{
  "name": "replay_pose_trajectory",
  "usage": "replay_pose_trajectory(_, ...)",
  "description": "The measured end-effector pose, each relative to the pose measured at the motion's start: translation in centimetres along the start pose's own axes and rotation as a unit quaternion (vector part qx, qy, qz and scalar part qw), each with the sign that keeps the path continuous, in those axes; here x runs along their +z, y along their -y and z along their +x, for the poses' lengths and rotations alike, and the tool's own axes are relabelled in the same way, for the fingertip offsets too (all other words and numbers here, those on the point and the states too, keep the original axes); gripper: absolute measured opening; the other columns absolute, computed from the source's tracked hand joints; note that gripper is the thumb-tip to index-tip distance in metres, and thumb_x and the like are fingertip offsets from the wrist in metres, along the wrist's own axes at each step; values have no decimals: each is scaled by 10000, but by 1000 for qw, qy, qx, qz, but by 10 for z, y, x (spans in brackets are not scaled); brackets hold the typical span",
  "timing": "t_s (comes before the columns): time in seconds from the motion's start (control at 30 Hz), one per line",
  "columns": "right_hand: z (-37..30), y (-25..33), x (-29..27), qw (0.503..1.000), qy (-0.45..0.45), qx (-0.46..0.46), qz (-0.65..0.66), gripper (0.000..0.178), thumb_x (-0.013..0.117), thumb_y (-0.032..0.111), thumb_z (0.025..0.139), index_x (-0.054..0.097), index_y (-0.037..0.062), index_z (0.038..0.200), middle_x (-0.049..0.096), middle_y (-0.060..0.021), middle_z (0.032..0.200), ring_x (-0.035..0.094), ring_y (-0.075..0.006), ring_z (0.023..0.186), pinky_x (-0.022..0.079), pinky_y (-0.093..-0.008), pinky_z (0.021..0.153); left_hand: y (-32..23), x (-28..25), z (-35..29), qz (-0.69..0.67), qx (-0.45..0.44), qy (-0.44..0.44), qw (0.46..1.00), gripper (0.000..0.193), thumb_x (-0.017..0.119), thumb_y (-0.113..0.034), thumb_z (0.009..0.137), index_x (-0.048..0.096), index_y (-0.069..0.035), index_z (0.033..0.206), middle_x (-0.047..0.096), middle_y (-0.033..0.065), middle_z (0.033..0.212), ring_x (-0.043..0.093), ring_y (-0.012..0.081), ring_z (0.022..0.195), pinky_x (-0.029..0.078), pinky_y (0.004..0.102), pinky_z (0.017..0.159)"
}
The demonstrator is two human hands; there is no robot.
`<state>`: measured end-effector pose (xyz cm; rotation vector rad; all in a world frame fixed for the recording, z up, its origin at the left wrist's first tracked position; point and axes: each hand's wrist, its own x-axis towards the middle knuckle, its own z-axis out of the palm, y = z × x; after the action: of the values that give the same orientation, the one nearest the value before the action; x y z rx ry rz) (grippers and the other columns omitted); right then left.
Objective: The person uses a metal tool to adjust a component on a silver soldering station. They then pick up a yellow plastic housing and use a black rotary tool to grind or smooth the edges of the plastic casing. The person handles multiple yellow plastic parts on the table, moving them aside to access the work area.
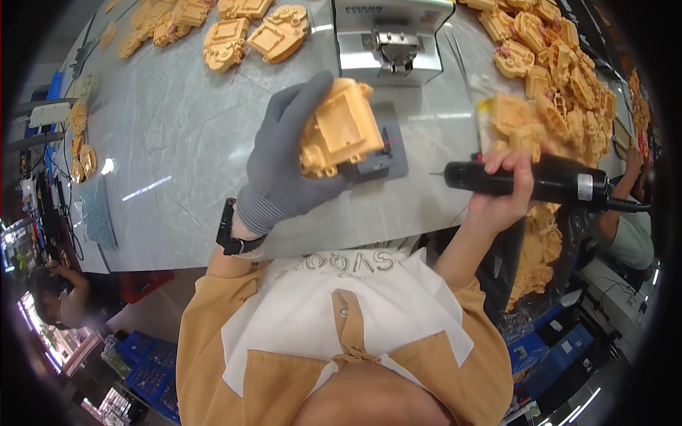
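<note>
- The left fingers (315, 99), in a grey glove (273, 170), are curled firmly around an orange plastic part (344, 124), gripping its left and lower edges; this hold seems chosen to leave the recessed rectangular face uncovered and turned upward.
- The right fingers (522, 177), bare, are wrapped around a black corded tool (561, 181). Its thin tip points left toward the part, apart from it; gripping near the tip end probably gives finer control.
- The cord (629, 205) leaves the tool to the right of these fingers, likely handy for trailing away from the tip.
- Just right of the left fingers, partly hidden by the part, a dark plate (391, 145) lies on the grey bench (177, 142); contact between plate and part cannot be told.
- Beyond the right fingers sits a heap of similar parts (561, 85), presumably for easy reach; the nearest are blurred.
- Beyond the left fingers, more parts (280, 33) lie loosely spread, perhaps placed to stay separate from the heap.
</note>
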<state>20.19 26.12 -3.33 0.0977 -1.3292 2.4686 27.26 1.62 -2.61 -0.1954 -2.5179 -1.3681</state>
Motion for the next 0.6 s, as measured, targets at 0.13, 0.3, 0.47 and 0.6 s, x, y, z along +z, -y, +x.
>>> replay_pose_trajectory(0.13, -11, 1, 8, 1000, 13, -8, -21, 507, 542, 33, 768, 339, -57, 1223, 469, -85, 626, 489, -176, 494, 442, -315, 523, -2, -3, -17, 115, -9, 84, 990, 880, 766, -79, 575, 374, -60, 1363, 443, 170, 1225, 491, 303, 1129, 436, 377, 942)
replay_pose_trajectory(0.3, -20, 9, 5, 999, 7, -5, -31, 497, 543, 32, 762, 356, -59, 1214, 489, -94, 629, 494, -173, 495, 449, -316, 536, -15, -3, -24, 206, 21, 166, 964, 832, 780, -199, 598, 407, -150, 1341, 470, 162, 1216, 491, 349, 1111, 449, 421, 907)
replay_pose_trajectory(0.47, -24, 16, -2, 999, -7, -4, -38, 478, 541, 31, 760, 367, -61, 1196, 498, -92, 638, 497, -176, 494, 454, -321, 542, 1, 15, -6, 290, 45, 136, 946, 829, 797, -268, 595, 423, -149, 1325, 488, 149, 1198, 467, 345, 1125, 430, 423, 935)
replay_pose_trajectory(0.6, -27, 18, -8, 999, -7, -13, -39, 477, 544, 25, 757, 366, -61, 1192, 499, -92, 640, 494, -173, 490, 455, -321, 537, 8, 32, 0, 308, 51, 129, 941, 853, 801, -353, 605, 409, -137, 1331, 469, 155, 1241, 446, 355, 1158, 412, 431, 956)
